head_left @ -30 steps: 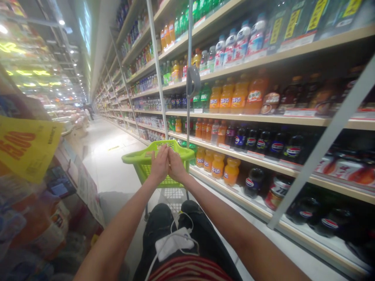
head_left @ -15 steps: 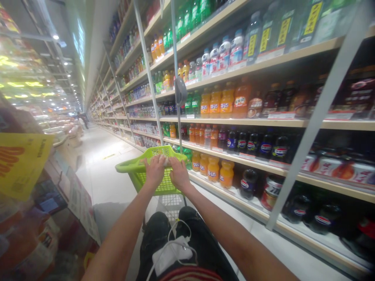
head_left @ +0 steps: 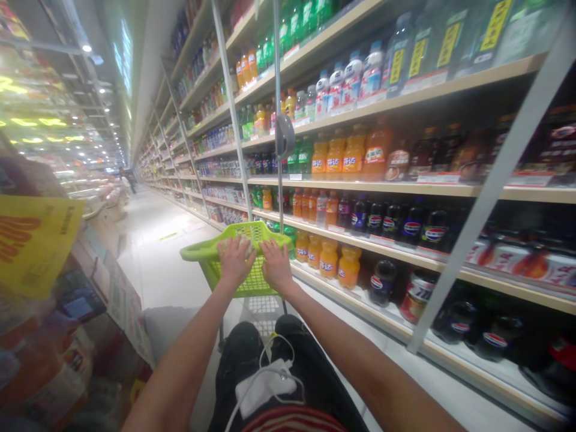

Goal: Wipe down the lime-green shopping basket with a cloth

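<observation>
A lime-green shopping basket (head_left: 198, 251) on a wheeled frame stands in front of me in a supermarket aisle. My left hand (head_left: 234, 263) lies on its near rim with the fingers spread forward. Right beside it, my right hand (head_left: 275, 267) rests on the same rim, fingers also stretched out; a small gap separates the two hands. Neither hand holds a loose item. A thin metal pole with a grey handle loop (head_left: 285, 135) rises from the basket's far side. What lies inside the basket is hidden.
Long shelves (head_left: 405, 186) of orange, green and dark drink bottles run along the right. A display with a yellow sign (head_left: 33, 246) crowds the left. The pale floor (head_left: 153, 240) stretches ahead, with people far down it. A white device with cables (head_left: 263, 387) lies on my lap.
My hands were pressed together above the rim; they have parted and settled side by side on it with fingers spread. The basket has rolled a little along the shelves.
</observation>
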### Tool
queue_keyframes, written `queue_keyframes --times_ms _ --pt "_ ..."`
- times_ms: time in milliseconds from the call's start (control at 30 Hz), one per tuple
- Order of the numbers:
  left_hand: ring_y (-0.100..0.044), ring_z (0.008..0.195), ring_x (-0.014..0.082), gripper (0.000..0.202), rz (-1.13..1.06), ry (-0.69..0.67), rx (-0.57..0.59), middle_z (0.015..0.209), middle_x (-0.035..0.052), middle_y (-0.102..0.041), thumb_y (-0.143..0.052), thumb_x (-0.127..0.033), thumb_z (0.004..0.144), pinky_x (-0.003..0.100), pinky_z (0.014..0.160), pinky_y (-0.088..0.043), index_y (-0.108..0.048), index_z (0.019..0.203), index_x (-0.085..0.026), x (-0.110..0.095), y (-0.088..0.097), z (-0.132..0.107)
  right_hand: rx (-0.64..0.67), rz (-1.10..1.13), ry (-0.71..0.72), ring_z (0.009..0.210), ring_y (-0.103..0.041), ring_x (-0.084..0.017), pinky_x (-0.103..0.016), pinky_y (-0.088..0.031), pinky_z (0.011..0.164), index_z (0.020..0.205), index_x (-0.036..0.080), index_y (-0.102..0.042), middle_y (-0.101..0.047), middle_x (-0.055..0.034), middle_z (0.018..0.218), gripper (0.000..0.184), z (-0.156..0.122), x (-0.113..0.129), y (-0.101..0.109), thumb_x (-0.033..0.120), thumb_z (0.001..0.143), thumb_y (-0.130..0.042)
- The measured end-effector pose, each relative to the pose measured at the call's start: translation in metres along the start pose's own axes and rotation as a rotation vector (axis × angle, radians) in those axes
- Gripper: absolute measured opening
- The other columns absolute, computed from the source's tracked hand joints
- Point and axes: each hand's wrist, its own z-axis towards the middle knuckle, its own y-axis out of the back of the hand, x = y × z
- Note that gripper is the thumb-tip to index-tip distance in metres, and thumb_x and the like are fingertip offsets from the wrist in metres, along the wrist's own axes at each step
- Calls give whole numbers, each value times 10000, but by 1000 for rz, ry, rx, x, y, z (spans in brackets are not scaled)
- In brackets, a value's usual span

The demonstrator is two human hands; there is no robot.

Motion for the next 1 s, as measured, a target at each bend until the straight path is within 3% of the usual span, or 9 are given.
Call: queue_keyframes --times_ms 100,167,267,367,500,600,700,833,1000 --pt "-390 1240 281 312 8 -2 -4 1330 53 -479 -451 -359 828 572 1038 -182 -581 1100 -276 -1 -1 2 17 3 45 1297 -291 -237 -494 -136 1058 1292 147 -423 -441 -96 1352 575 -2 -8 1 90 720 -432" --pt "-349 1270 287 301 31 32 -27 1368 58 -433 -441 -323 835 571 1034 -194 -590 1093 -277 12 1 1 20 13 76 1291 -304 -237 -494 -154 1052 1283 162 -436 -443 -88 1352 587 -3 -12 2 73 703 -434" --pt "-319 1283 315 315 52 193 -74 1410 91 -361 -432 -299 835 584 999 -249 -593 1103 -259 40 8 -1 4 26 96 1284 -317 -239 -501 -167 1048 1269 168 -452 -454 -89 1343 579 -4 -15 2 65 699 -429" --pt "-403 1220 295 330 51 300 -51 1348 124 -430 -420 -280 839 544 972 -317 -581 1123 -231 55 15 -3 -30 31 82 1281 -320 -243 -513 -163 1048 1255 154 -462 -473 -101 1323 549 -6 -13 -1 72 713 -422" --pt "-447 1166 241 295 14 184 6 1287 113 -485 -465 -253 820 429 988 -345 -600 1079 -211 38 12 -2 -52 9 63 1272 -330 -253 -518 -168 1045 1230 136 -475 -481 -107 1311 504 -8 -10 -6 108 731 -421" --pt "-408 1190 252 290 -34 59 14 1289 98 -483 -507 -315 805 466 1028 -287 -599 1061 -213 14 4 1 -51 -28 84 1263 -345 -250 -507 -184 1041 1221 135 -478 -494 -102 1299 490 -10 -12 -6 124 735 -414" --pt "-419 1180 241 251 -79 10 1 1279 73 -494 -510 -331 809 464 1034 -282 -622 1009 -230 6 -2 2 -51 -57 119 1257 -354 -243 -492 -196 1039 1230 141 -473 -500 -101 1293 500 -11 -16 -5 124 734 -413" --pt "-361 1240 231 239 -113 14 -25 1341 70 -430 -480 -295 830 437 1030 -307 -626 1007 -224 31 2 -3 -53 -66 152 1250 -363 -239 -482 -197 1039 1247 154 -464 -505 -100 1289 530 -11 -21 -4 108 721 -419" --pt "-348 1248 243 268 -91 235 -113 1335 90 -415 -473 -238 822 408 1041 -310 -623 1041 -196 68 11 -12 -58 -47 138 1255 -359 -243 -484 -194 1040 1241 156 -473 -499 -101 1295 526 -12 -20 -6 105 720 -416"
